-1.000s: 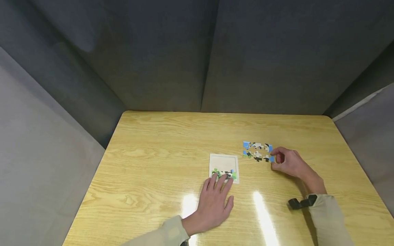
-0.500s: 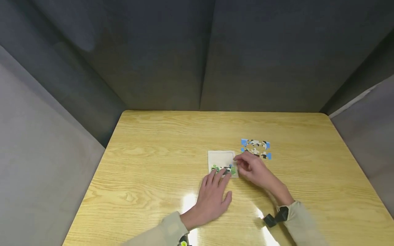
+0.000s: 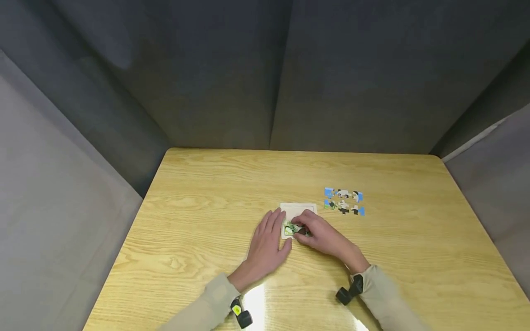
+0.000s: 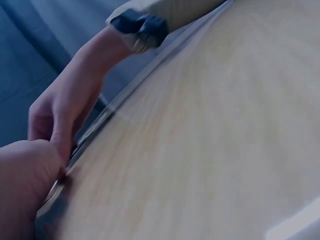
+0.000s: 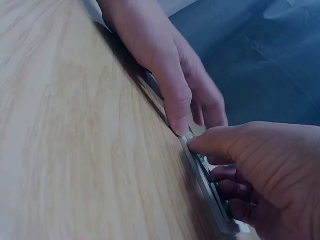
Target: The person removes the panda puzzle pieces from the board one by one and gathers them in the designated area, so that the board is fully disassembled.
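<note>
A small white puzzle tray point(image 3: 297, 206) lies near the middle of the table, a row of green, black and white puzzle pieces point(image 3: 289, 229) along its near side. My left hand point(image 3: 266, 243) lies flat with straight fingers along the tray's left edge, its fingertips at the border. Over the near row, my right hand point(image 3: 323, 233) has its thumb and curled fingers closed round a green puzzle piece. In the right wrist view, the right thumb point(image 5: 215, 142) is at the tray's rim beside the left thumb point(image 5: 176, 107); the fingers hide most of the pieces.
Two rows of loose puzzle pieces point(image 3: 343, 194), blue, white and black, lie behind and right of the tray. The wooden table point(image 3: 198, 207) reaches back to a dark curtain point(image 3: 207, 92). Grey panels stand at both sides.
My right hand has moved left from the loose pieces to the tray and come down on the near row. My left hand has slid left off the row to the tray's edge.
</note>
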### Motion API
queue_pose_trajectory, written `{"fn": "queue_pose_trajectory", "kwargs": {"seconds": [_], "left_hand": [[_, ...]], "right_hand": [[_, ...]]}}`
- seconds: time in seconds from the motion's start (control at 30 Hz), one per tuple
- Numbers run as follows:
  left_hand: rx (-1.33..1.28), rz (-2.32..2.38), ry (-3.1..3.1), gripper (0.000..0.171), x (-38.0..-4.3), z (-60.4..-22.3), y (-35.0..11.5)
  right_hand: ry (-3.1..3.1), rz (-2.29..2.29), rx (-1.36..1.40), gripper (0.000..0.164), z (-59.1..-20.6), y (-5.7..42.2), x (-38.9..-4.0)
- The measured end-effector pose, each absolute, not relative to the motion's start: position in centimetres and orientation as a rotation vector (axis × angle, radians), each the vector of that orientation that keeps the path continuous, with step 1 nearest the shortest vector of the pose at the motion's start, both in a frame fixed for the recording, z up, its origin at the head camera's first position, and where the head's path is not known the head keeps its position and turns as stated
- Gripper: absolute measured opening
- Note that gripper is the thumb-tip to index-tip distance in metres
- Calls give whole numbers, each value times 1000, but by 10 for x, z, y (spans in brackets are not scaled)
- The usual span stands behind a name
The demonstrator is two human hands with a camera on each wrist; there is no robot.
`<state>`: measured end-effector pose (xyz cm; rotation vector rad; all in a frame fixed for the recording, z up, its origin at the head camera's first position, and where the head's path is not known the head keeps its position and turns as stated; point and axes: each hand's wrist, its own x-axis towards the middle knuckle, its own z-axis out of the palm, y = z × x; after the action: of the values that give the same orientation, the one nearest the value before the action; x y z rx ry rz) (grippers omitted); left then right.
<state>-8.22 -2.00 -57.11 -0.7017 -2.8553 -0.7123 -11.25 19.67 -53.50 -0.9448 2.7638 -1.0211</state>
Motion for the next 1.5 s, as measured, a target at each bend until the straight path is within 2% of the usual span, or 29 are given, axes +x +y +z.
{"fn": "queue_pose_trajectory", "kwargs": {"seconds": [0.2,0.57,1.5], "left_hand": [[-798,-655,-2920,87,-98,-573,-35],[-1091,-374,-2887,93,-124,-577,-56],[-1089,-356,-2876,92,-121,-581,-49]], "right_hand": [[2738,-1010,-913,32,-537,194,-110],[2707,-1025,-843,30,-541,188,-106],[2713,-1033,-784,36,-539,193,-102]]}}
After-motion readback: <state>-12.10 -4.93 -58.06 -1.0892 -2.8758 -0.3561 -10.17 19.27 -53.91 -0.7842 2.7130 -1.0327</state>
